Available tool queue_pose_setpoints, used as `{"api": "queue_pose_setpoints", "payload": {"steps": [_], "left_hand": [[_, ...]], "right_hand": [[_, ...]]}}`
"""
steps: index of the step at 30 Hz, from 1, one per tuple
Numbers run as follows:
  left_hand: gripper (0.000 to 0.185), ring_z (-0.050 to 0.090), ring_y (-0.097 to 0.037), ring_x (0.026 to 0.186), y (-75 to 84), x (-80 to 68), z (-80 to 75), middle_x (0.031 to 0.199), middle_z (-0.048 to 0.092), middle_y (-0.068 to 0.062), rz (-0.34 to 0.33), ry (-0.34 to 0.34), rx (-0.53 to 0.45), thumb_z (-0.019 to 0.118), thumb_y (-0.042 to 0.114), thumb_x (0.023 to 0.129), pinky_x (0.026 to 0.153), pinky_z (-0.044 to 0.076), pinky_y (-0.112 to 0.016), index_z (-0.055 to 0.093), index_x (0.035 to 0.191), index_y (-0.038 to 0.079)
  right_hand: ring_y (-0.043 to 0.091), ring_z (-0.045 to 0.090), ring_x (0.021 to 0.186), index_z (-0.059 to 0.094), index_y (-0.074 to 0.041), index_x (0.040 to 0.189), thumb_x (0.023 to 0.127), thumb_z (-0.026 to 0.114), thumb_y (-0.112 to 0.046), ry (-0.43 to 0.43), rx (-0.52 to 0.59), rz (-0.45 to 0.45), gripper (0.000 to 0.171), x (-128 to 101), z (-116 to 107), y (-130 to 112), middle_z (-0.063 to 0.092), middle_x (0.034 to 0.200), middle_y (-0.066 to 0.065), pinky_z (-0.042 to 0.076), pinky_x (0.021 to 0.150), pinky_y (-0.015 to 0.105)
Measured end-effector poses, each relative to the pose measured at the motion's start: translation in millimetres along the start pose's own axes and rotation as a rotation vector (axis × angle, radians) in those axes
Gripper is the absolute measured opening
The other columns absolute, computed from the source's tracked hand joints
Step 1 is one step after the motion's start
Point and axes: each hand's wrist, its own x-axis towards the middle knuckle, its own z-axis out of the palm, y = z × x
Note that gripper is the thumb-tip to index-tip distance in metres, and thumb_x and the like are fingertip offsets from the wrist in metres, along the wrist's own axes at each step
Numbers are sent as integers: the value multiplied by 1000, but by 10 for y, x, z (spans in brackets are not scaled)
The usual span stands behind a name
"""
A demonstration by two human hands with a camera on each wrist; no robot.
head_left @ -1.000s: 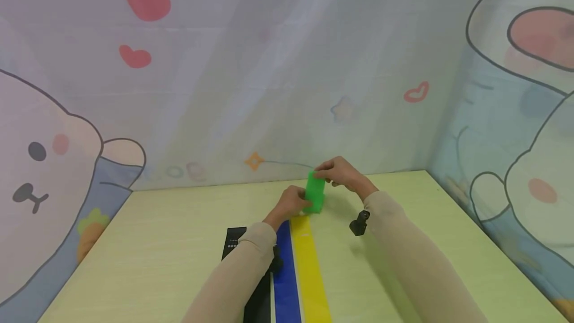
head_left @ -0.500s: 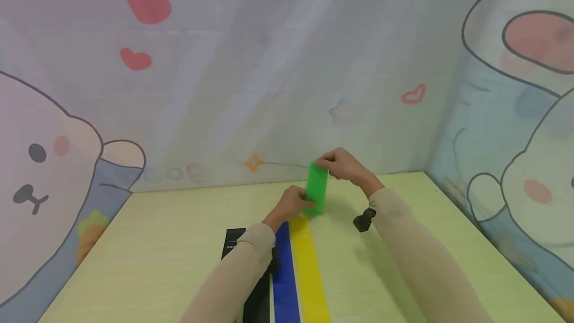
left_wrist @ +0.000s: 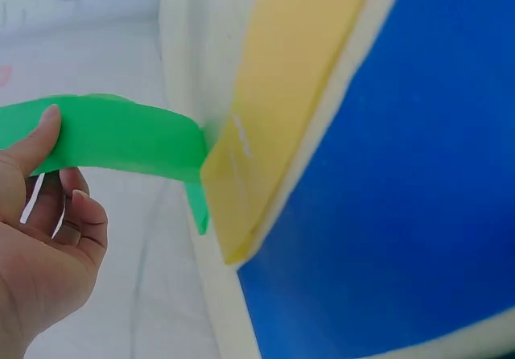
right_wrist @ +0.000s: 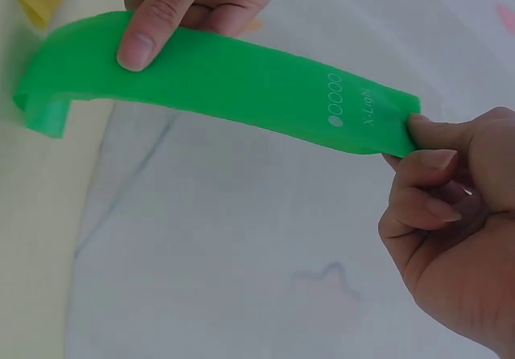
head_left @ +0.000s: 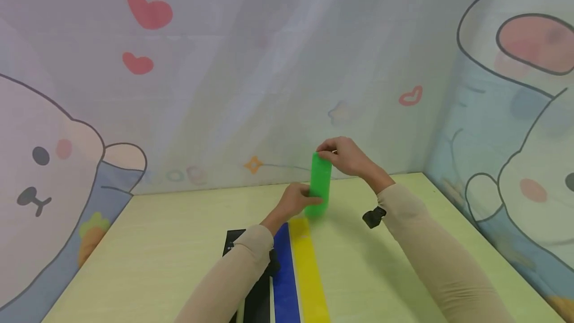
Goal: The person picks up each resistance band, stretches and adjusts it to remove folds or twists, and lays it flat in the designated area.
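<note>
So from the left: the bench (head_left: pixel 157 253) has loads of bare surface on that side, nothing between the black band (head_left: pixel 255 298) and the left edge where the bunny-print curtain (head_left: pixel 67 163) hangs. The black band, blue band (head_left: pixel 284 283) and yellow band (head_left: pixel 309 273) lie flat side by side, edges just about touching, and all three run off the bottom of the head view, so I can't see their near ends. My left sleeve covers most of the black one too.

My left hand (head_left: pixel 296 202) pinches the lower end of the green band (head_left: pixel 320 183), thumb pressed on its face, right past the far tip of the yellow band. The green band is up off the bench, stretched between both hands and standing nearly upright. Its bottom corner is folded over in the right wrist view, and whether it touches the bench there I can't tell.

My right hand (head_left: pixel 347 156) grips the top end between thumb and curled fingers, just by the printed "X-Lig..." text and the row of dots; the rest of the lettering is hidden under my fingertips.

Right of that the bench is open all the way to the corner where the curtain meets its right edge.
</note>
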Motion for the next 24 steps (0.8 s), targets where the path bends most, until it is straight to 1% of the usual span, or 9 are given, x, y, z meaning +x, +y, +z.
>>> {"api": "queue_pose_setpoints", "payload": {"steps": [1,4,7,10,14,18,20,22,24], "left_hand": [[23,68,-19,83,17,-4,-11,90,75,-3,4,-4,-7,79,22,88,76,53,-29,79,103,5],[21,68,-19,84,63,-23,-46,89,75,-1,10,-16,-16,79,23,88,75,52,-29,79,101,7],[21,67,-17,80,85,-52,-82,87,75,-1,33,-34,-13,79,23,88,73,52,-27,79,100,6],[21,64,-10,73,70,-102,-114,84,75,-1,52,-50,25,80,23,88,70,51,-25,80,98,5],[21,63,-8,71,26,-191,-110,82,75,0,74,-74,68,80,24,88,67,47,-23,80,98,6],[21,64,-9,72,46,-315,-101,83,75,2,91,-113,70,78,24,89,67,47,-23,80,101,6],[20,60,-7,69,90,-382,-107,81,75,5,91,-140,71,77,26,90,66,45,-23,81,100,9],[18,48,-8,59,131,-440,-117,69,67,9,96,-173,80,77,28,90,60,39,-24,81,95,11],[15,39,-8,56,169,-497,-120,66,63,7,102,-213,90,78,27,89,58,34,-24,81,93,13]], "right_hand": [[30,65,102,69,1,117,103,57,-12,3,-12,-18,23,4,-19,-42,69,111,14,53,90,43],[28,66,101,69,1,115,103,57,-10,20,-35,-61,20,18,-78,-156,68,109,14,54,89,41],[30,67,101,68,3,115,103,57,-9,47,-30,-100,20,28,-161,-281,68,110,16,54,89,42],[31,67,102,68,4,115,102,57,-8,84,-23,-127,21,47,-250,-380,68,110,17,54,89,42],[31,67,102,68,3,116,103,57,-9,131,-25,-146,21,66,-368,-441,67,112,17,54,89,43],[31,67,102,68,3,118,103,57,-9,140,-34,-154,22,72,-468,-462,66,115,17,54,88,43],[31,67,102,68,2,118,103,57,-10,141,-41,-156,22,74,-516,-472,66,115,17,54,87,43],[32,68,102,68,2,117,103,57,-10,150,-48,-158,22,84,-565,-487,67,114,17,54,87,44],[33,68,103,68,1,117,103,57,-10,161,-57,-159,21,96,-613,-501,67,113,17,54,86,44]]}}
